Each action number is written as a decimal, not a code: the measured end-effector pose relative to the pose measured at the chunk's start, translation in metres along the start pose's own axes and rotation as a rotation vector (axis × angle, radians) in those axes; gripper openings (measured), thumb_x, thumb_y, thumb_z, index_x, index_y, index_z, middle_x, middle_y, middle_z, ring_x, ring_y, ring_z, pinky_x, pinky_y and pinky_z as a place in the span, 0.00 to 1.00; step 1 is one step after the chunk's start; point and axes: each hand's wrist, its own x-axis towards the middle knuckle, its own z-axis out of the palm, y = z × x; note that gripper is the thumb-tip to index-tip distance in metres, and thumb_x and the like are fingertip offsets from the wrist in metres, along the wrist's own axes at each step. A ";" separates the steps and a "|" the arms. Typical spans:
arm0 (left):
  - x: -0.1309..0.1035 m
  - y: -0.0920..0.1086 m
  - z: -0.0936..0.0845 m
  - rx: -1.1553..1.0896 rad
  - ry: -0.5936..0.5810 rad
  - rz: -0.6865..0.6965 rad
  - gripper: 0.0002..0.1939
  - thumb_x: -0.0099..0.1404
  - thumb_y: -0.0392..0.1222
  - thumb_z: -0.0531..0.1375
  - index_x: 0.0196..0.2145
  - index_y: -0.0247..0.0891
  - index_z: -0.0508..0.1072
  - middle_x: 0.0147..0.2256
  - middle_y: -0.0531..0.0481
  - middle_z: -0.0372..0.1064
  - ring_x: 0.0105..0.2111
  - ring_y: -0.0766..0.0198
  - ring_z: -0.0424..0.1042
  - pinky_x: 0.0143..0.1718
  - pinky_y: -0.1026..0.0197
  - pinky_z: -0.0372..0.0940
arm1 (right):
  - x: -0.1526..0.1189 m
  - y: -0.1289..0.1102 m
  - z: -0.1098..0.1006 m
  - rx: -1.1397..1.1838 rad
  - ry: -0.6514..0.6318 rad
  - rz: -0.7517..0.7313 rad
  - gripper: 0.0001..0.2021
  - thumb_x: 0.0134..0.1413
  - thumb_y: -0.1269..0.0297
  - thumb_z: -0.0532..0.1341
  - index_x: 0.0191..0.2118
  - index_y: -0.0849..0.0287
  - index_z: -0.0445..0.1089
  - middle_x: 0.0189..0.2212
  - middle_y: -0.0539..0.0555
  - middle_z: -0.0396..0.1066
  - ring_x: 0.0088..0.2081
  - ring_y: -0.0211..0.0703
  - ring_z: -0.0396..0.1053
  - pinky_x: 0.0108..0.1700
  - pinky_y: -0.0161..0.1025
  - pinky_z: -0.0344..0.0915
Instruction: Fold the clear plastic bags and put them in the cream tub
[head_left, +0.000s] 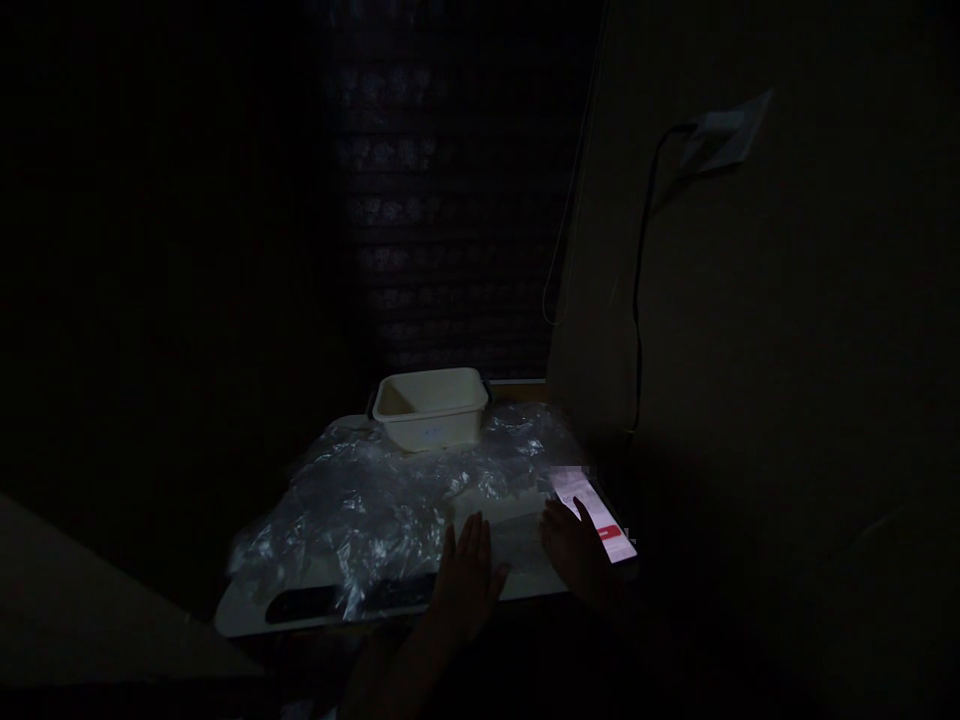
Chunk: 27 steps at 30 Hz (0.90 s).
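Observation:
My left hand (466,570) lies flat with its fingers stretched out at the front of a small white table (240,610), beside crumpled clear plastic (360,510). Nothing shows in its grasp. To its right, my right hand (576,545) rests near the table's right side, fingers extended and thumb raised. A phone with a lit screen (589,505) lies under or just beside the right thumb; the dark hides whether they touch. Between the two hands a pale, flat surface (517,535) shows, perhaps covered by a sheet of plastic.
A cream rectangular tub (435,425) with dark handles stands at the back of the table. Behind it hangs a dark blind (450,200) with a looped cord. On the right wall a black cable (641,290) runs down from a socket (724,135). The room is very dark.

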 end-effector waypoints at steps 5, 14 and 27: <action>-0.008 0.000 -0.001 -0.026 -0.047 -0.008 0.28 0.59 0.50 0.34 0.50 0.29 0.51 0.51 0.40 0.45 0.51 0.55 0.42 0.47 0.48 0.42 | 0.022 -0.001 -0.017 0.151 -0.093 -0.015 0.12 0.45 0.75 0.47 0.31 0.59 0.66 0.33 0.54 0.65 0.37 0.39 0.60 0.37 0.36 0.52; -0.022 0.000 -0.010 -0.186 -0.096 -0.067 0.26 0.59 0.49 0.36 0.51 0.30 0.48 0.52 0.41 0.43 0.52 0.56 0.40 0.48 0.49 0.41 | 0.044 -0.017 -0.013 0.114 -0.184 -0.132 0.08 0.43 0.72 0.49 0.25 0.61 0.65 0.30 0.55 0.63 0.35 0.42 0.57 0.34 0.36 0.51; 0.026 -0.035 -0.031 -1.234 -0.137 -0.229 0.13 0.48 0.44 0.52 0.15 0.32 0.67 0.15 0.55 0.59 0.18 0.69 0.58 0.20 0.67 0.54 | 0.041 -0.021 -0.061 0.803 0.118 -0.146 0.12 0.44 0.68 0.51 0.39 0.55 0.61 0.43 0.52 0.57 0.45 0.41 0.53 0.45 0.41 0.50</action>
